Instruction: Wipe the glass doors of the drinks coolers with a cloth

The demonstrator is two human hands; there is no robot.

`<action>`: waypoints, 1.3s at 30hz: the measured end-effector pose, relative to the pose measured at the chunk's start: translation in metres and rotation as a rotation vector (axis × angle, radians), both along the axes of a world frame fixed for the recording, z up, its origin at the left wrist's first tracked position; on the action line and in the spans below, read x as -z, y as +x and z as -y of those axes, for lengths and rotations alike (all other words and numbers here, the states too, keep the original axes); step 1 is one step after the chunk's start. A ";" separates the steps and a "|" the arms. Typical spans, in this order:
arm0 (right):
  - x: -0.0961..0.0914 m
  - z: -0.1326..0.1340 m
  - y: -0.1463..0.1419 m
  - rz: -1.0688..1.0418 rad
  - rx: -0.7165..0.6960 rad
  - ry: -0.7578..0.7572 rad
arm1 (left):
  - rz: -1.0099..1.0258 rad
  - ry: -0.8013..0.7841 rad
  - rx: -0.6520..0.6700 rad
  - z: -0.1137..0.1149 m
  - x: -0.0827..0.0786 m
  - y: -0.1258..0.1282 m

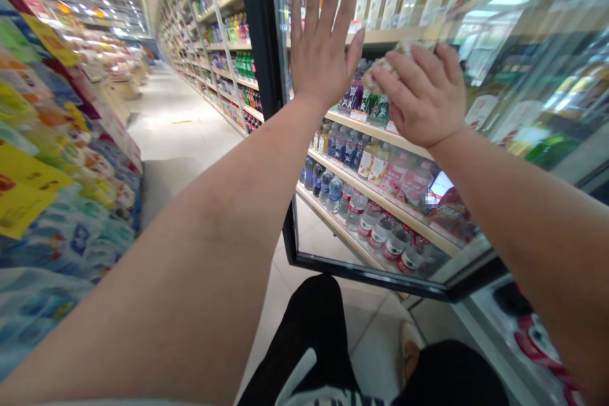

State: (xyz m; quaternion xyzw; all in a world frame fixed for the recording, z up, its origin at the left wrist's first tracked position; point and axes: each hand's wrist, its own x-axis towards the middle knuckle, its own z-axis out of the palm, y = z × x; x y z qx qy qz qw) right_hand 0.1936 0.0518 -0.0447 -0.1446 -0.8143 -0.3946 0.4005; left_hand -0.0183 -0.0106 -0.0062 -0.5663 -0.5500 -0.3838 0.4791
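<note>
My left hand [326, 44] lies flat with spread fingers against the glass door [323, 235] of a drinks cooler, close to its black frame [266, 32]. To its right, my right hand [423, 89] presses a crumpled, pale patterned cloth [380, 73] to the same glass, its fingers bent over it. Part of the cloth is hidden beneath the palm. The door stands swung out on its hinge. Through the pane, rows of bottles show on the shelves.
Bottled drinks [375, 225] fill the cooler shelves behind the glass. Stacked packaged goods [61, 216] with yellow signs stand close on the left. A tiled aisle [166, 108] runs ahead between them, beside long shelving [219, 32]. My black-clad legs [309, 336] are below the door's lower edge.
</note>
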 end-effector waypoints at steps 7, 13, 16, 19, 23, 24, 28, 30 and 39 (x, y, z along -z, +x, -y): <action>0.001 -0.005 0.002 -0.119 0.027 0.079 | -0.048 0.041 0.010 0.006 0.001 0.001; 0.003 -0.001 0.000 -0.069 0.034 0.013 | 0.037 0.049 0.094 0.007 0.001 -0.001; 0.004 -0.004 -0.002 -0.264 0.042 0.051 | 0.014 0.043 0.101 0.007 0.002 -0.002; 0.006 -0.005 -0.002 -0.118 -0.004 0.021 | 0.050 0.042 0.155 0.006 0.002 -0.002; 0.007 0.000 -0.002 0.061 -0.033 -0.038 | 0.060 0.036 0.189 0.006 0.002 -0.002; 0.007 0.001 -0.002 0.035 -0.018 -0.043 | 0.053 0.036 0.169 0.006 0.002 -0.002; 0.007 0.009 -0.003 -0.086 0.039 -0.058 | -0.008 0.057 0.087 0.008 0.001 -0.001; 0.006 0.013 -0.002 -0.079 0.028 -0.120 | -0.034 0.081 0.072 0.009 0.002 -0.001; 0.005 0.014 -0.002 0.180 0.024 -0.209 | -0.040 0.084 0.065 0.013 0.003 0.002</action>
